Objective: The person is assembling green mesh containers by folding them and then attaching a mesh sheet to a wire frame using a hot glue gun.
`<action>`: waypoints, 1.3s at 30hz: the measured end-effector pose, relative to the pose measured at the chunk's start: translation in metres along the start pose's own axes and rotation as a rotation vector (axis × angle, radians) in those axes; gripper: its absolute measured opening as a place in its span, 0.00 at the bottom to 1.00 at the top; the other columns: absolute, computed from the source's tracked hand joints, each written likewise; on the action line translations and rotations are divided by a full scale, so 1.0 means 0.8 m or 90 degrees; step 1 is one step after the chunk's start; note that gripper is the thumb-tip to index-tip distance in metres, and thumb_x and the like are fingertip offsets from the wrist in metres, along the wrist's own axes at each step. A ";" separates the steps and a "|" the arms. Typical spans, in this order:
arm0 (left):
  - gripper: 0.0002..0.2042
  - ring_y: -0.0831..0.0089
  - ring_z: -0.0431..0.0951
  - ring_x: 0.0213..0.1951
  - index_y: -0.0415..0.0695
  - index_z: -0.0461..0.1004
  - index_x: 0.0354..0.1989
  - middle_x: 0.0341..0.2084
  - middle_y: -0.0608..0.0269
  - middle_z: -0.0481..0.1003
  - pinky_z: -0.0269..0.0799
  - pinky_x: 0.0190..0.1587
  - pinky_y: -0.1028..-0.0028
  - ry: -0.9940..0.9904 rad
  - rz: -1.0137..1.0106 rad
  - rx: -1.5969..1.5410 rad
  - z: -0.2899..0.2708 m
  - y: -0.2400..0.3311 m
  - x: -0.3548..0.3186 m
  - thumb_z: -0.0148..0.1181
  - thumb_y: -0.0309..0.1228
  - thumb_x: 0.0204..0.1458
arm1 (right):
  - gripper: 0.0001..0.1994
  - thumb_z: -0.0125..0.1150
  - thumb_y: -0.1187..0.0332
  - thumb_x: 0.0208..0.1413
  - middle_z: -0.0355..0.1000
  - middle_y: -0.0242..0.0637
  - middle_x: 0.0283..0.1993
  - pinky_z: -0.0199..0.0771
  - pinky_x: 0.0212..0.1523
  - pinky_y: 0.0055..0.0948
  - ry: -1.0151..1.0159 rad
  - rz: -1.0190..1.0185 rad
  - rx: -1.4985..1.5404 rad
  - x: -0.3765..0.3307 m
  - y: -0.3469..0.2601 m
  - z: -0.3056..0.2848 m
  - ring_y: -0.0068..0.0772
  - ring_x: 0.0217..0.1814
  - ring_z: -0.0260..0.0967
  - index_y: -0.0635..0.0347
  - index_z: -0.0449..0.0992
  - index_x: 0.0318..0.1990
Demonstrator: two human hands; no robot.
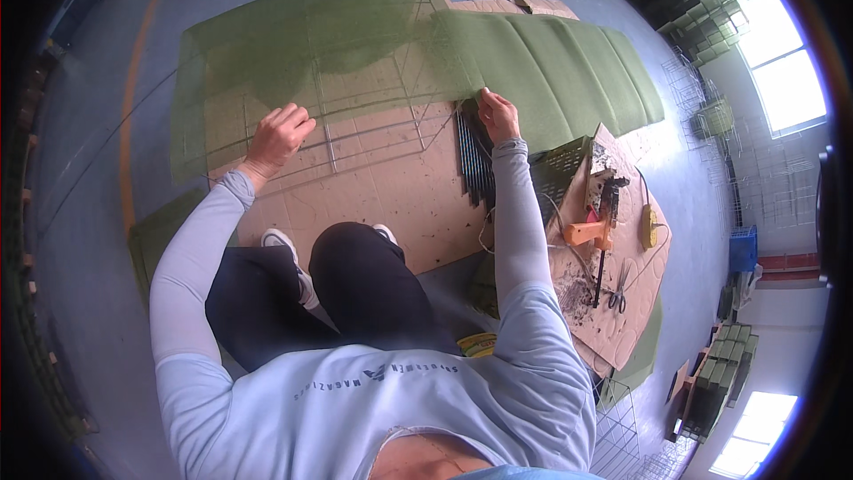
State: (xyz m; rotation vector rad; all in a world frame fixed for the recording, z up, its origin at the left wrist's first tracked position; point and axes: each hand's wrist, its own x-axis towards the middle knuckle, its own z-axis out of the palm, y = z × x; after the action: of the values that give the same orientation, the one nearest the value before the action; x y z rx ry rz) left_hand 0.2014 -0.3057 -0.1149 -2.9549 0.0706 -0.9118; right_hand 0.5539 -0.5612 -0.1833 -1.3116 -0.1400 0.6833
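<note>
Green mesh sheet (311,36) lay over wire frame (355,129) on cardboard sheet (382,187), floor. Left hand (278,135) pressed frame's near edge, fingers curled. Right hand (498,116) pinched mesh's right edge. Mesh looked light, floppy; best gripped at edges. Dark rod bundle (474,160) beside right hand.

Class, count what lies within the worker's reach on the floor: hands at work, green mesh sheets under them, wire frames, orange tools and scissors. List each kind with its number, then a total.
Hands at work: 2, left hand and right hand
Green mesh sheet: 1
Wire frame: 1
Orange tool: 1
Scissors: 1
Total: 6
</note>
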 end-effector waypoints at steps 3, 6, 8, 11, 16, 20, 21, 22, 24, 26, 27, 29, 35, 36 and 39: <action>0.04 0.72 0.70 0.30 0.44 0.72 0.26 0.23 0.67 0.66 0.68 0.29 0.74 -0.009 0.005 0.004 0.002 0.000 -0.001 0.57 0.23 0.40 | 0.08 0.61 0.64 0.54 0.65 0.22 0.23 0.58 0.27 0.19 0.003 -0.007 -0.014 0.001 0.001 -0.001 0.14 0.21 0.59 0.55 0.72 0.28; 0.05 0.72 0.70 0.30 0.44 0.72 0.27 0.23 0.66 0.66 0.69 0.30 0.74 -0.017 0.010 0.007 0.003 -0.001 -0.003 0.56 0.23 0.40 | 0.08 0.61 0.64 0.54 0.65 0.22 0.23 0.59 0.27 0.18 0.011 -0.004 -0.011 0.002 0.006 -0.003 0.14 0.22 0.59 0.54 0.72 0.27; 0.04 0.72 0.70 0.30 0.43 0.72 0.27 0.23 0.66 0.66 0.69 0.30 0.74 -0.018 0.014 0.014 0.004 -0.001 -0.004 0.56 0.23 0.40 | 0.08 0.61 0.64 0.54 0.65 0.22 0.22 0.59 0.27 0.18 0.031 -0.002 -0.014 0.003 0.011 -0.004 0.13 0.21 0.58 0.54 0.72 0.27; 0.04 0.72 0.70 0.31 0.43 0.72 0.27 0.24 0.66 0.66 0.70 0.30 0.74 -0.022 0.017 0.025 0.005 -0.002 -0.005 0.56 0.24 0.40 | 0.05 0.61 0.65 0.53 0.66 0.21 0.23 0.59 0.28 0.18 0.040 -0.009 -0.023 0.002 0.012 -0.002 0.12 0.22 0.59 0.54 0.74 0.30; 0.05 0.72 0.71 0.31 0.43 0.73 0.28 0.24 0.65 0.67 0.70 0.31 0.75 -0.013 0.017 0.025 0.005 -0.004 -0.007 0.55 0.24 0.40 | 0.11 0.57 0.64 0.55 0.72 0.35 0.35 0.67 0.36 0.25 0.258 -0.363 -0.297 -0.023 -0.005 0.033 0.30 0.35 0.68 0.63 0.75 0.38; 0.05 0.72 0.71 0.31 0.43 0.73 0.28 0.24 0.66 0.67 0.71 0.31 0.75 -0.027 0.018 0.023 0.004 -0.004 -0.008 0.55 0.24 0.41 | 0.27 0.52 0.68 0.54 0.55 0.48 0.64 0.49 0.65 0.40 0.040 -0.756 -0.766 -0.067 -0.005 0.095 0.45 0.67 0.50 0.60 0.56 0.62; 0.05 0.72 0.71 0.31 0.43 0.73 0.28 0.24 0.66 0.67 0.71 0.31 0.75 -0.028 0.017 0.022 0.004 -0.004 -0.008 0.55 0.24 0.41 | 0.35 0.56 0.62 0.52 0.44 0.48 0.69 0.36 0.69 0.42 -0.040 -0.749 -0.858 -0.076 0.001 0.110 0.44 0.72 0.38 0.62 0.48 0.65; 0.04 0.72 0.71 0.31 0.43 0.73 0.28 0.24 0.66 0.67 0.71 0.31 0.75 -0.023 0.017 0.023 0.004 -0.004 -0.008 0.55 0.24 0.41 | 0.42 0.58 0.53 0.49 0.40 0.48 0.70 0.32 0.70 0.41 -0.073 -0.739 -0.918 -0.082 0.007 0.127 0.43 0.74 0.32 0.65 0.45 0.66; 0.04 0.72 0.71 0.31 0.43 0.73 0.27 0.24 0.66 0.67 0.71 0.31 0.75 -0.016 0.017 0.025 0.004 -0.004 -0.008 0.55 0.24 0.41 | 0.46 0.47 0.38 0.49 0.38 0.47 0.71 0.30 0.70 0.43 -0.098 -0.686 -0.994 -0.088 0.022 0.150 0.43 0.74 0.31 0.66 0.43 0.66; 0.03 0.72 0.71 0.31 0.43 0.72 0.27 0.24 0.66 0.67 0.71 0.31 0.75 -0.023 0.011 0.021 0.002 -0.004 -0.009 0.55 0.24 0.42 | 0.48 0.42 0.33 0.49 0.39 0.47 0.71 0.30 0.70 0.44 -0.122 -0.695 -0.982 -0.088 0.037 0.164 0.43 0.74 0.31 0.65 0.43 0.66; 0.03 0.72 0.71 0.31 0.43 0.72 0.27 0.24 0.66 0.67 0.71 0.31 0.75 -0.024 0.008 0.024 0.002 -0.004 -0.009 0.55 0.24 0.42 | 0.49 0.39 0.31 0.47 0.39 0.47 0.70 0.30 0.70 0.45 -0.114 -0.687 -1.001 -0.087 0.042 0.167 0.44 0.74 0.31 0.65 0.43 0.66; 0.03 0.72 0.71 0.32 0.43 0.72 0.26 0.24 0.66 0.67 0.71 0.31 0.75 -0.028 0.011 0.012 0.001 -0.005 -0.010 0.55 0.24 0.41 | 0.51 0.36 0.29 0.46 0.39 0.47 0.70 0.30 0.70 0.46 -0.106 -0.680 -1.021 -0.085 0.047 0.168 0.44 0.74 0.31 0.65 0.43 0.66; 0.04 0.70 0.70 0.29 0.43 0.73 0.27 0.23 0.65 0.66 0.70 0.29 0.72 0.009 0.013 -0.016 0.007 -0.008 -0.012 0.59 0.25 0.42 | 0.51 0.36 0.28 0.45 0.40 0.46 0.70 0.30 0.69 0.49 -0.068 -0.718 -0.939 -0.100 0.034 0.189 0.45 0.74 0.31 0.64 0.45 0.66; 0.04 0.70 0.70 0.29 0.43 0.73 0.27 0.23 0.65 0.66 0.70 0.29 0.72 0.003 0.006 -0.011 0.008 -0.008 -0.012 0.59 0.25 0.42 | 0.51 0.36 0.28 0.45 0.40 0.46 0.70 0.30 0.69 0.49 -0.114 -0.754 -0.976 -0.105 0.036 0.201 0.45 0.74 0.30 0.64 0.46 0.66; 0.05 0.70 0.71 0.30 0.43 0.73 0.27 0.24 0.65 0.67 0.70 0.29 0.72 -0.026 0.001 -0.006 0.004 -0.008 -0.015 0.60 0.27 0.41 | 0.50 0.36 0.29 0.45 0.42 0.45 0.70 0.32 0.69 0.49 -0.190 -0.810 -1.008 -0.117 0.057 0.241 0.45 0.73 0.32 0.64 0.48 0.65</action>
State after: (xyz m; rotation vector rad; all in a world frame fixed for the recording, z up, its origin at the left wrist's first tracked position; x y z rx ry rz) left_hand 0.1938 -0.2982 -0.1238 -2.9800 0.0753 -0.8531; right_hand 0.3718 -0.4451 -0.1452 -2.0822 -1.8624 -0.5693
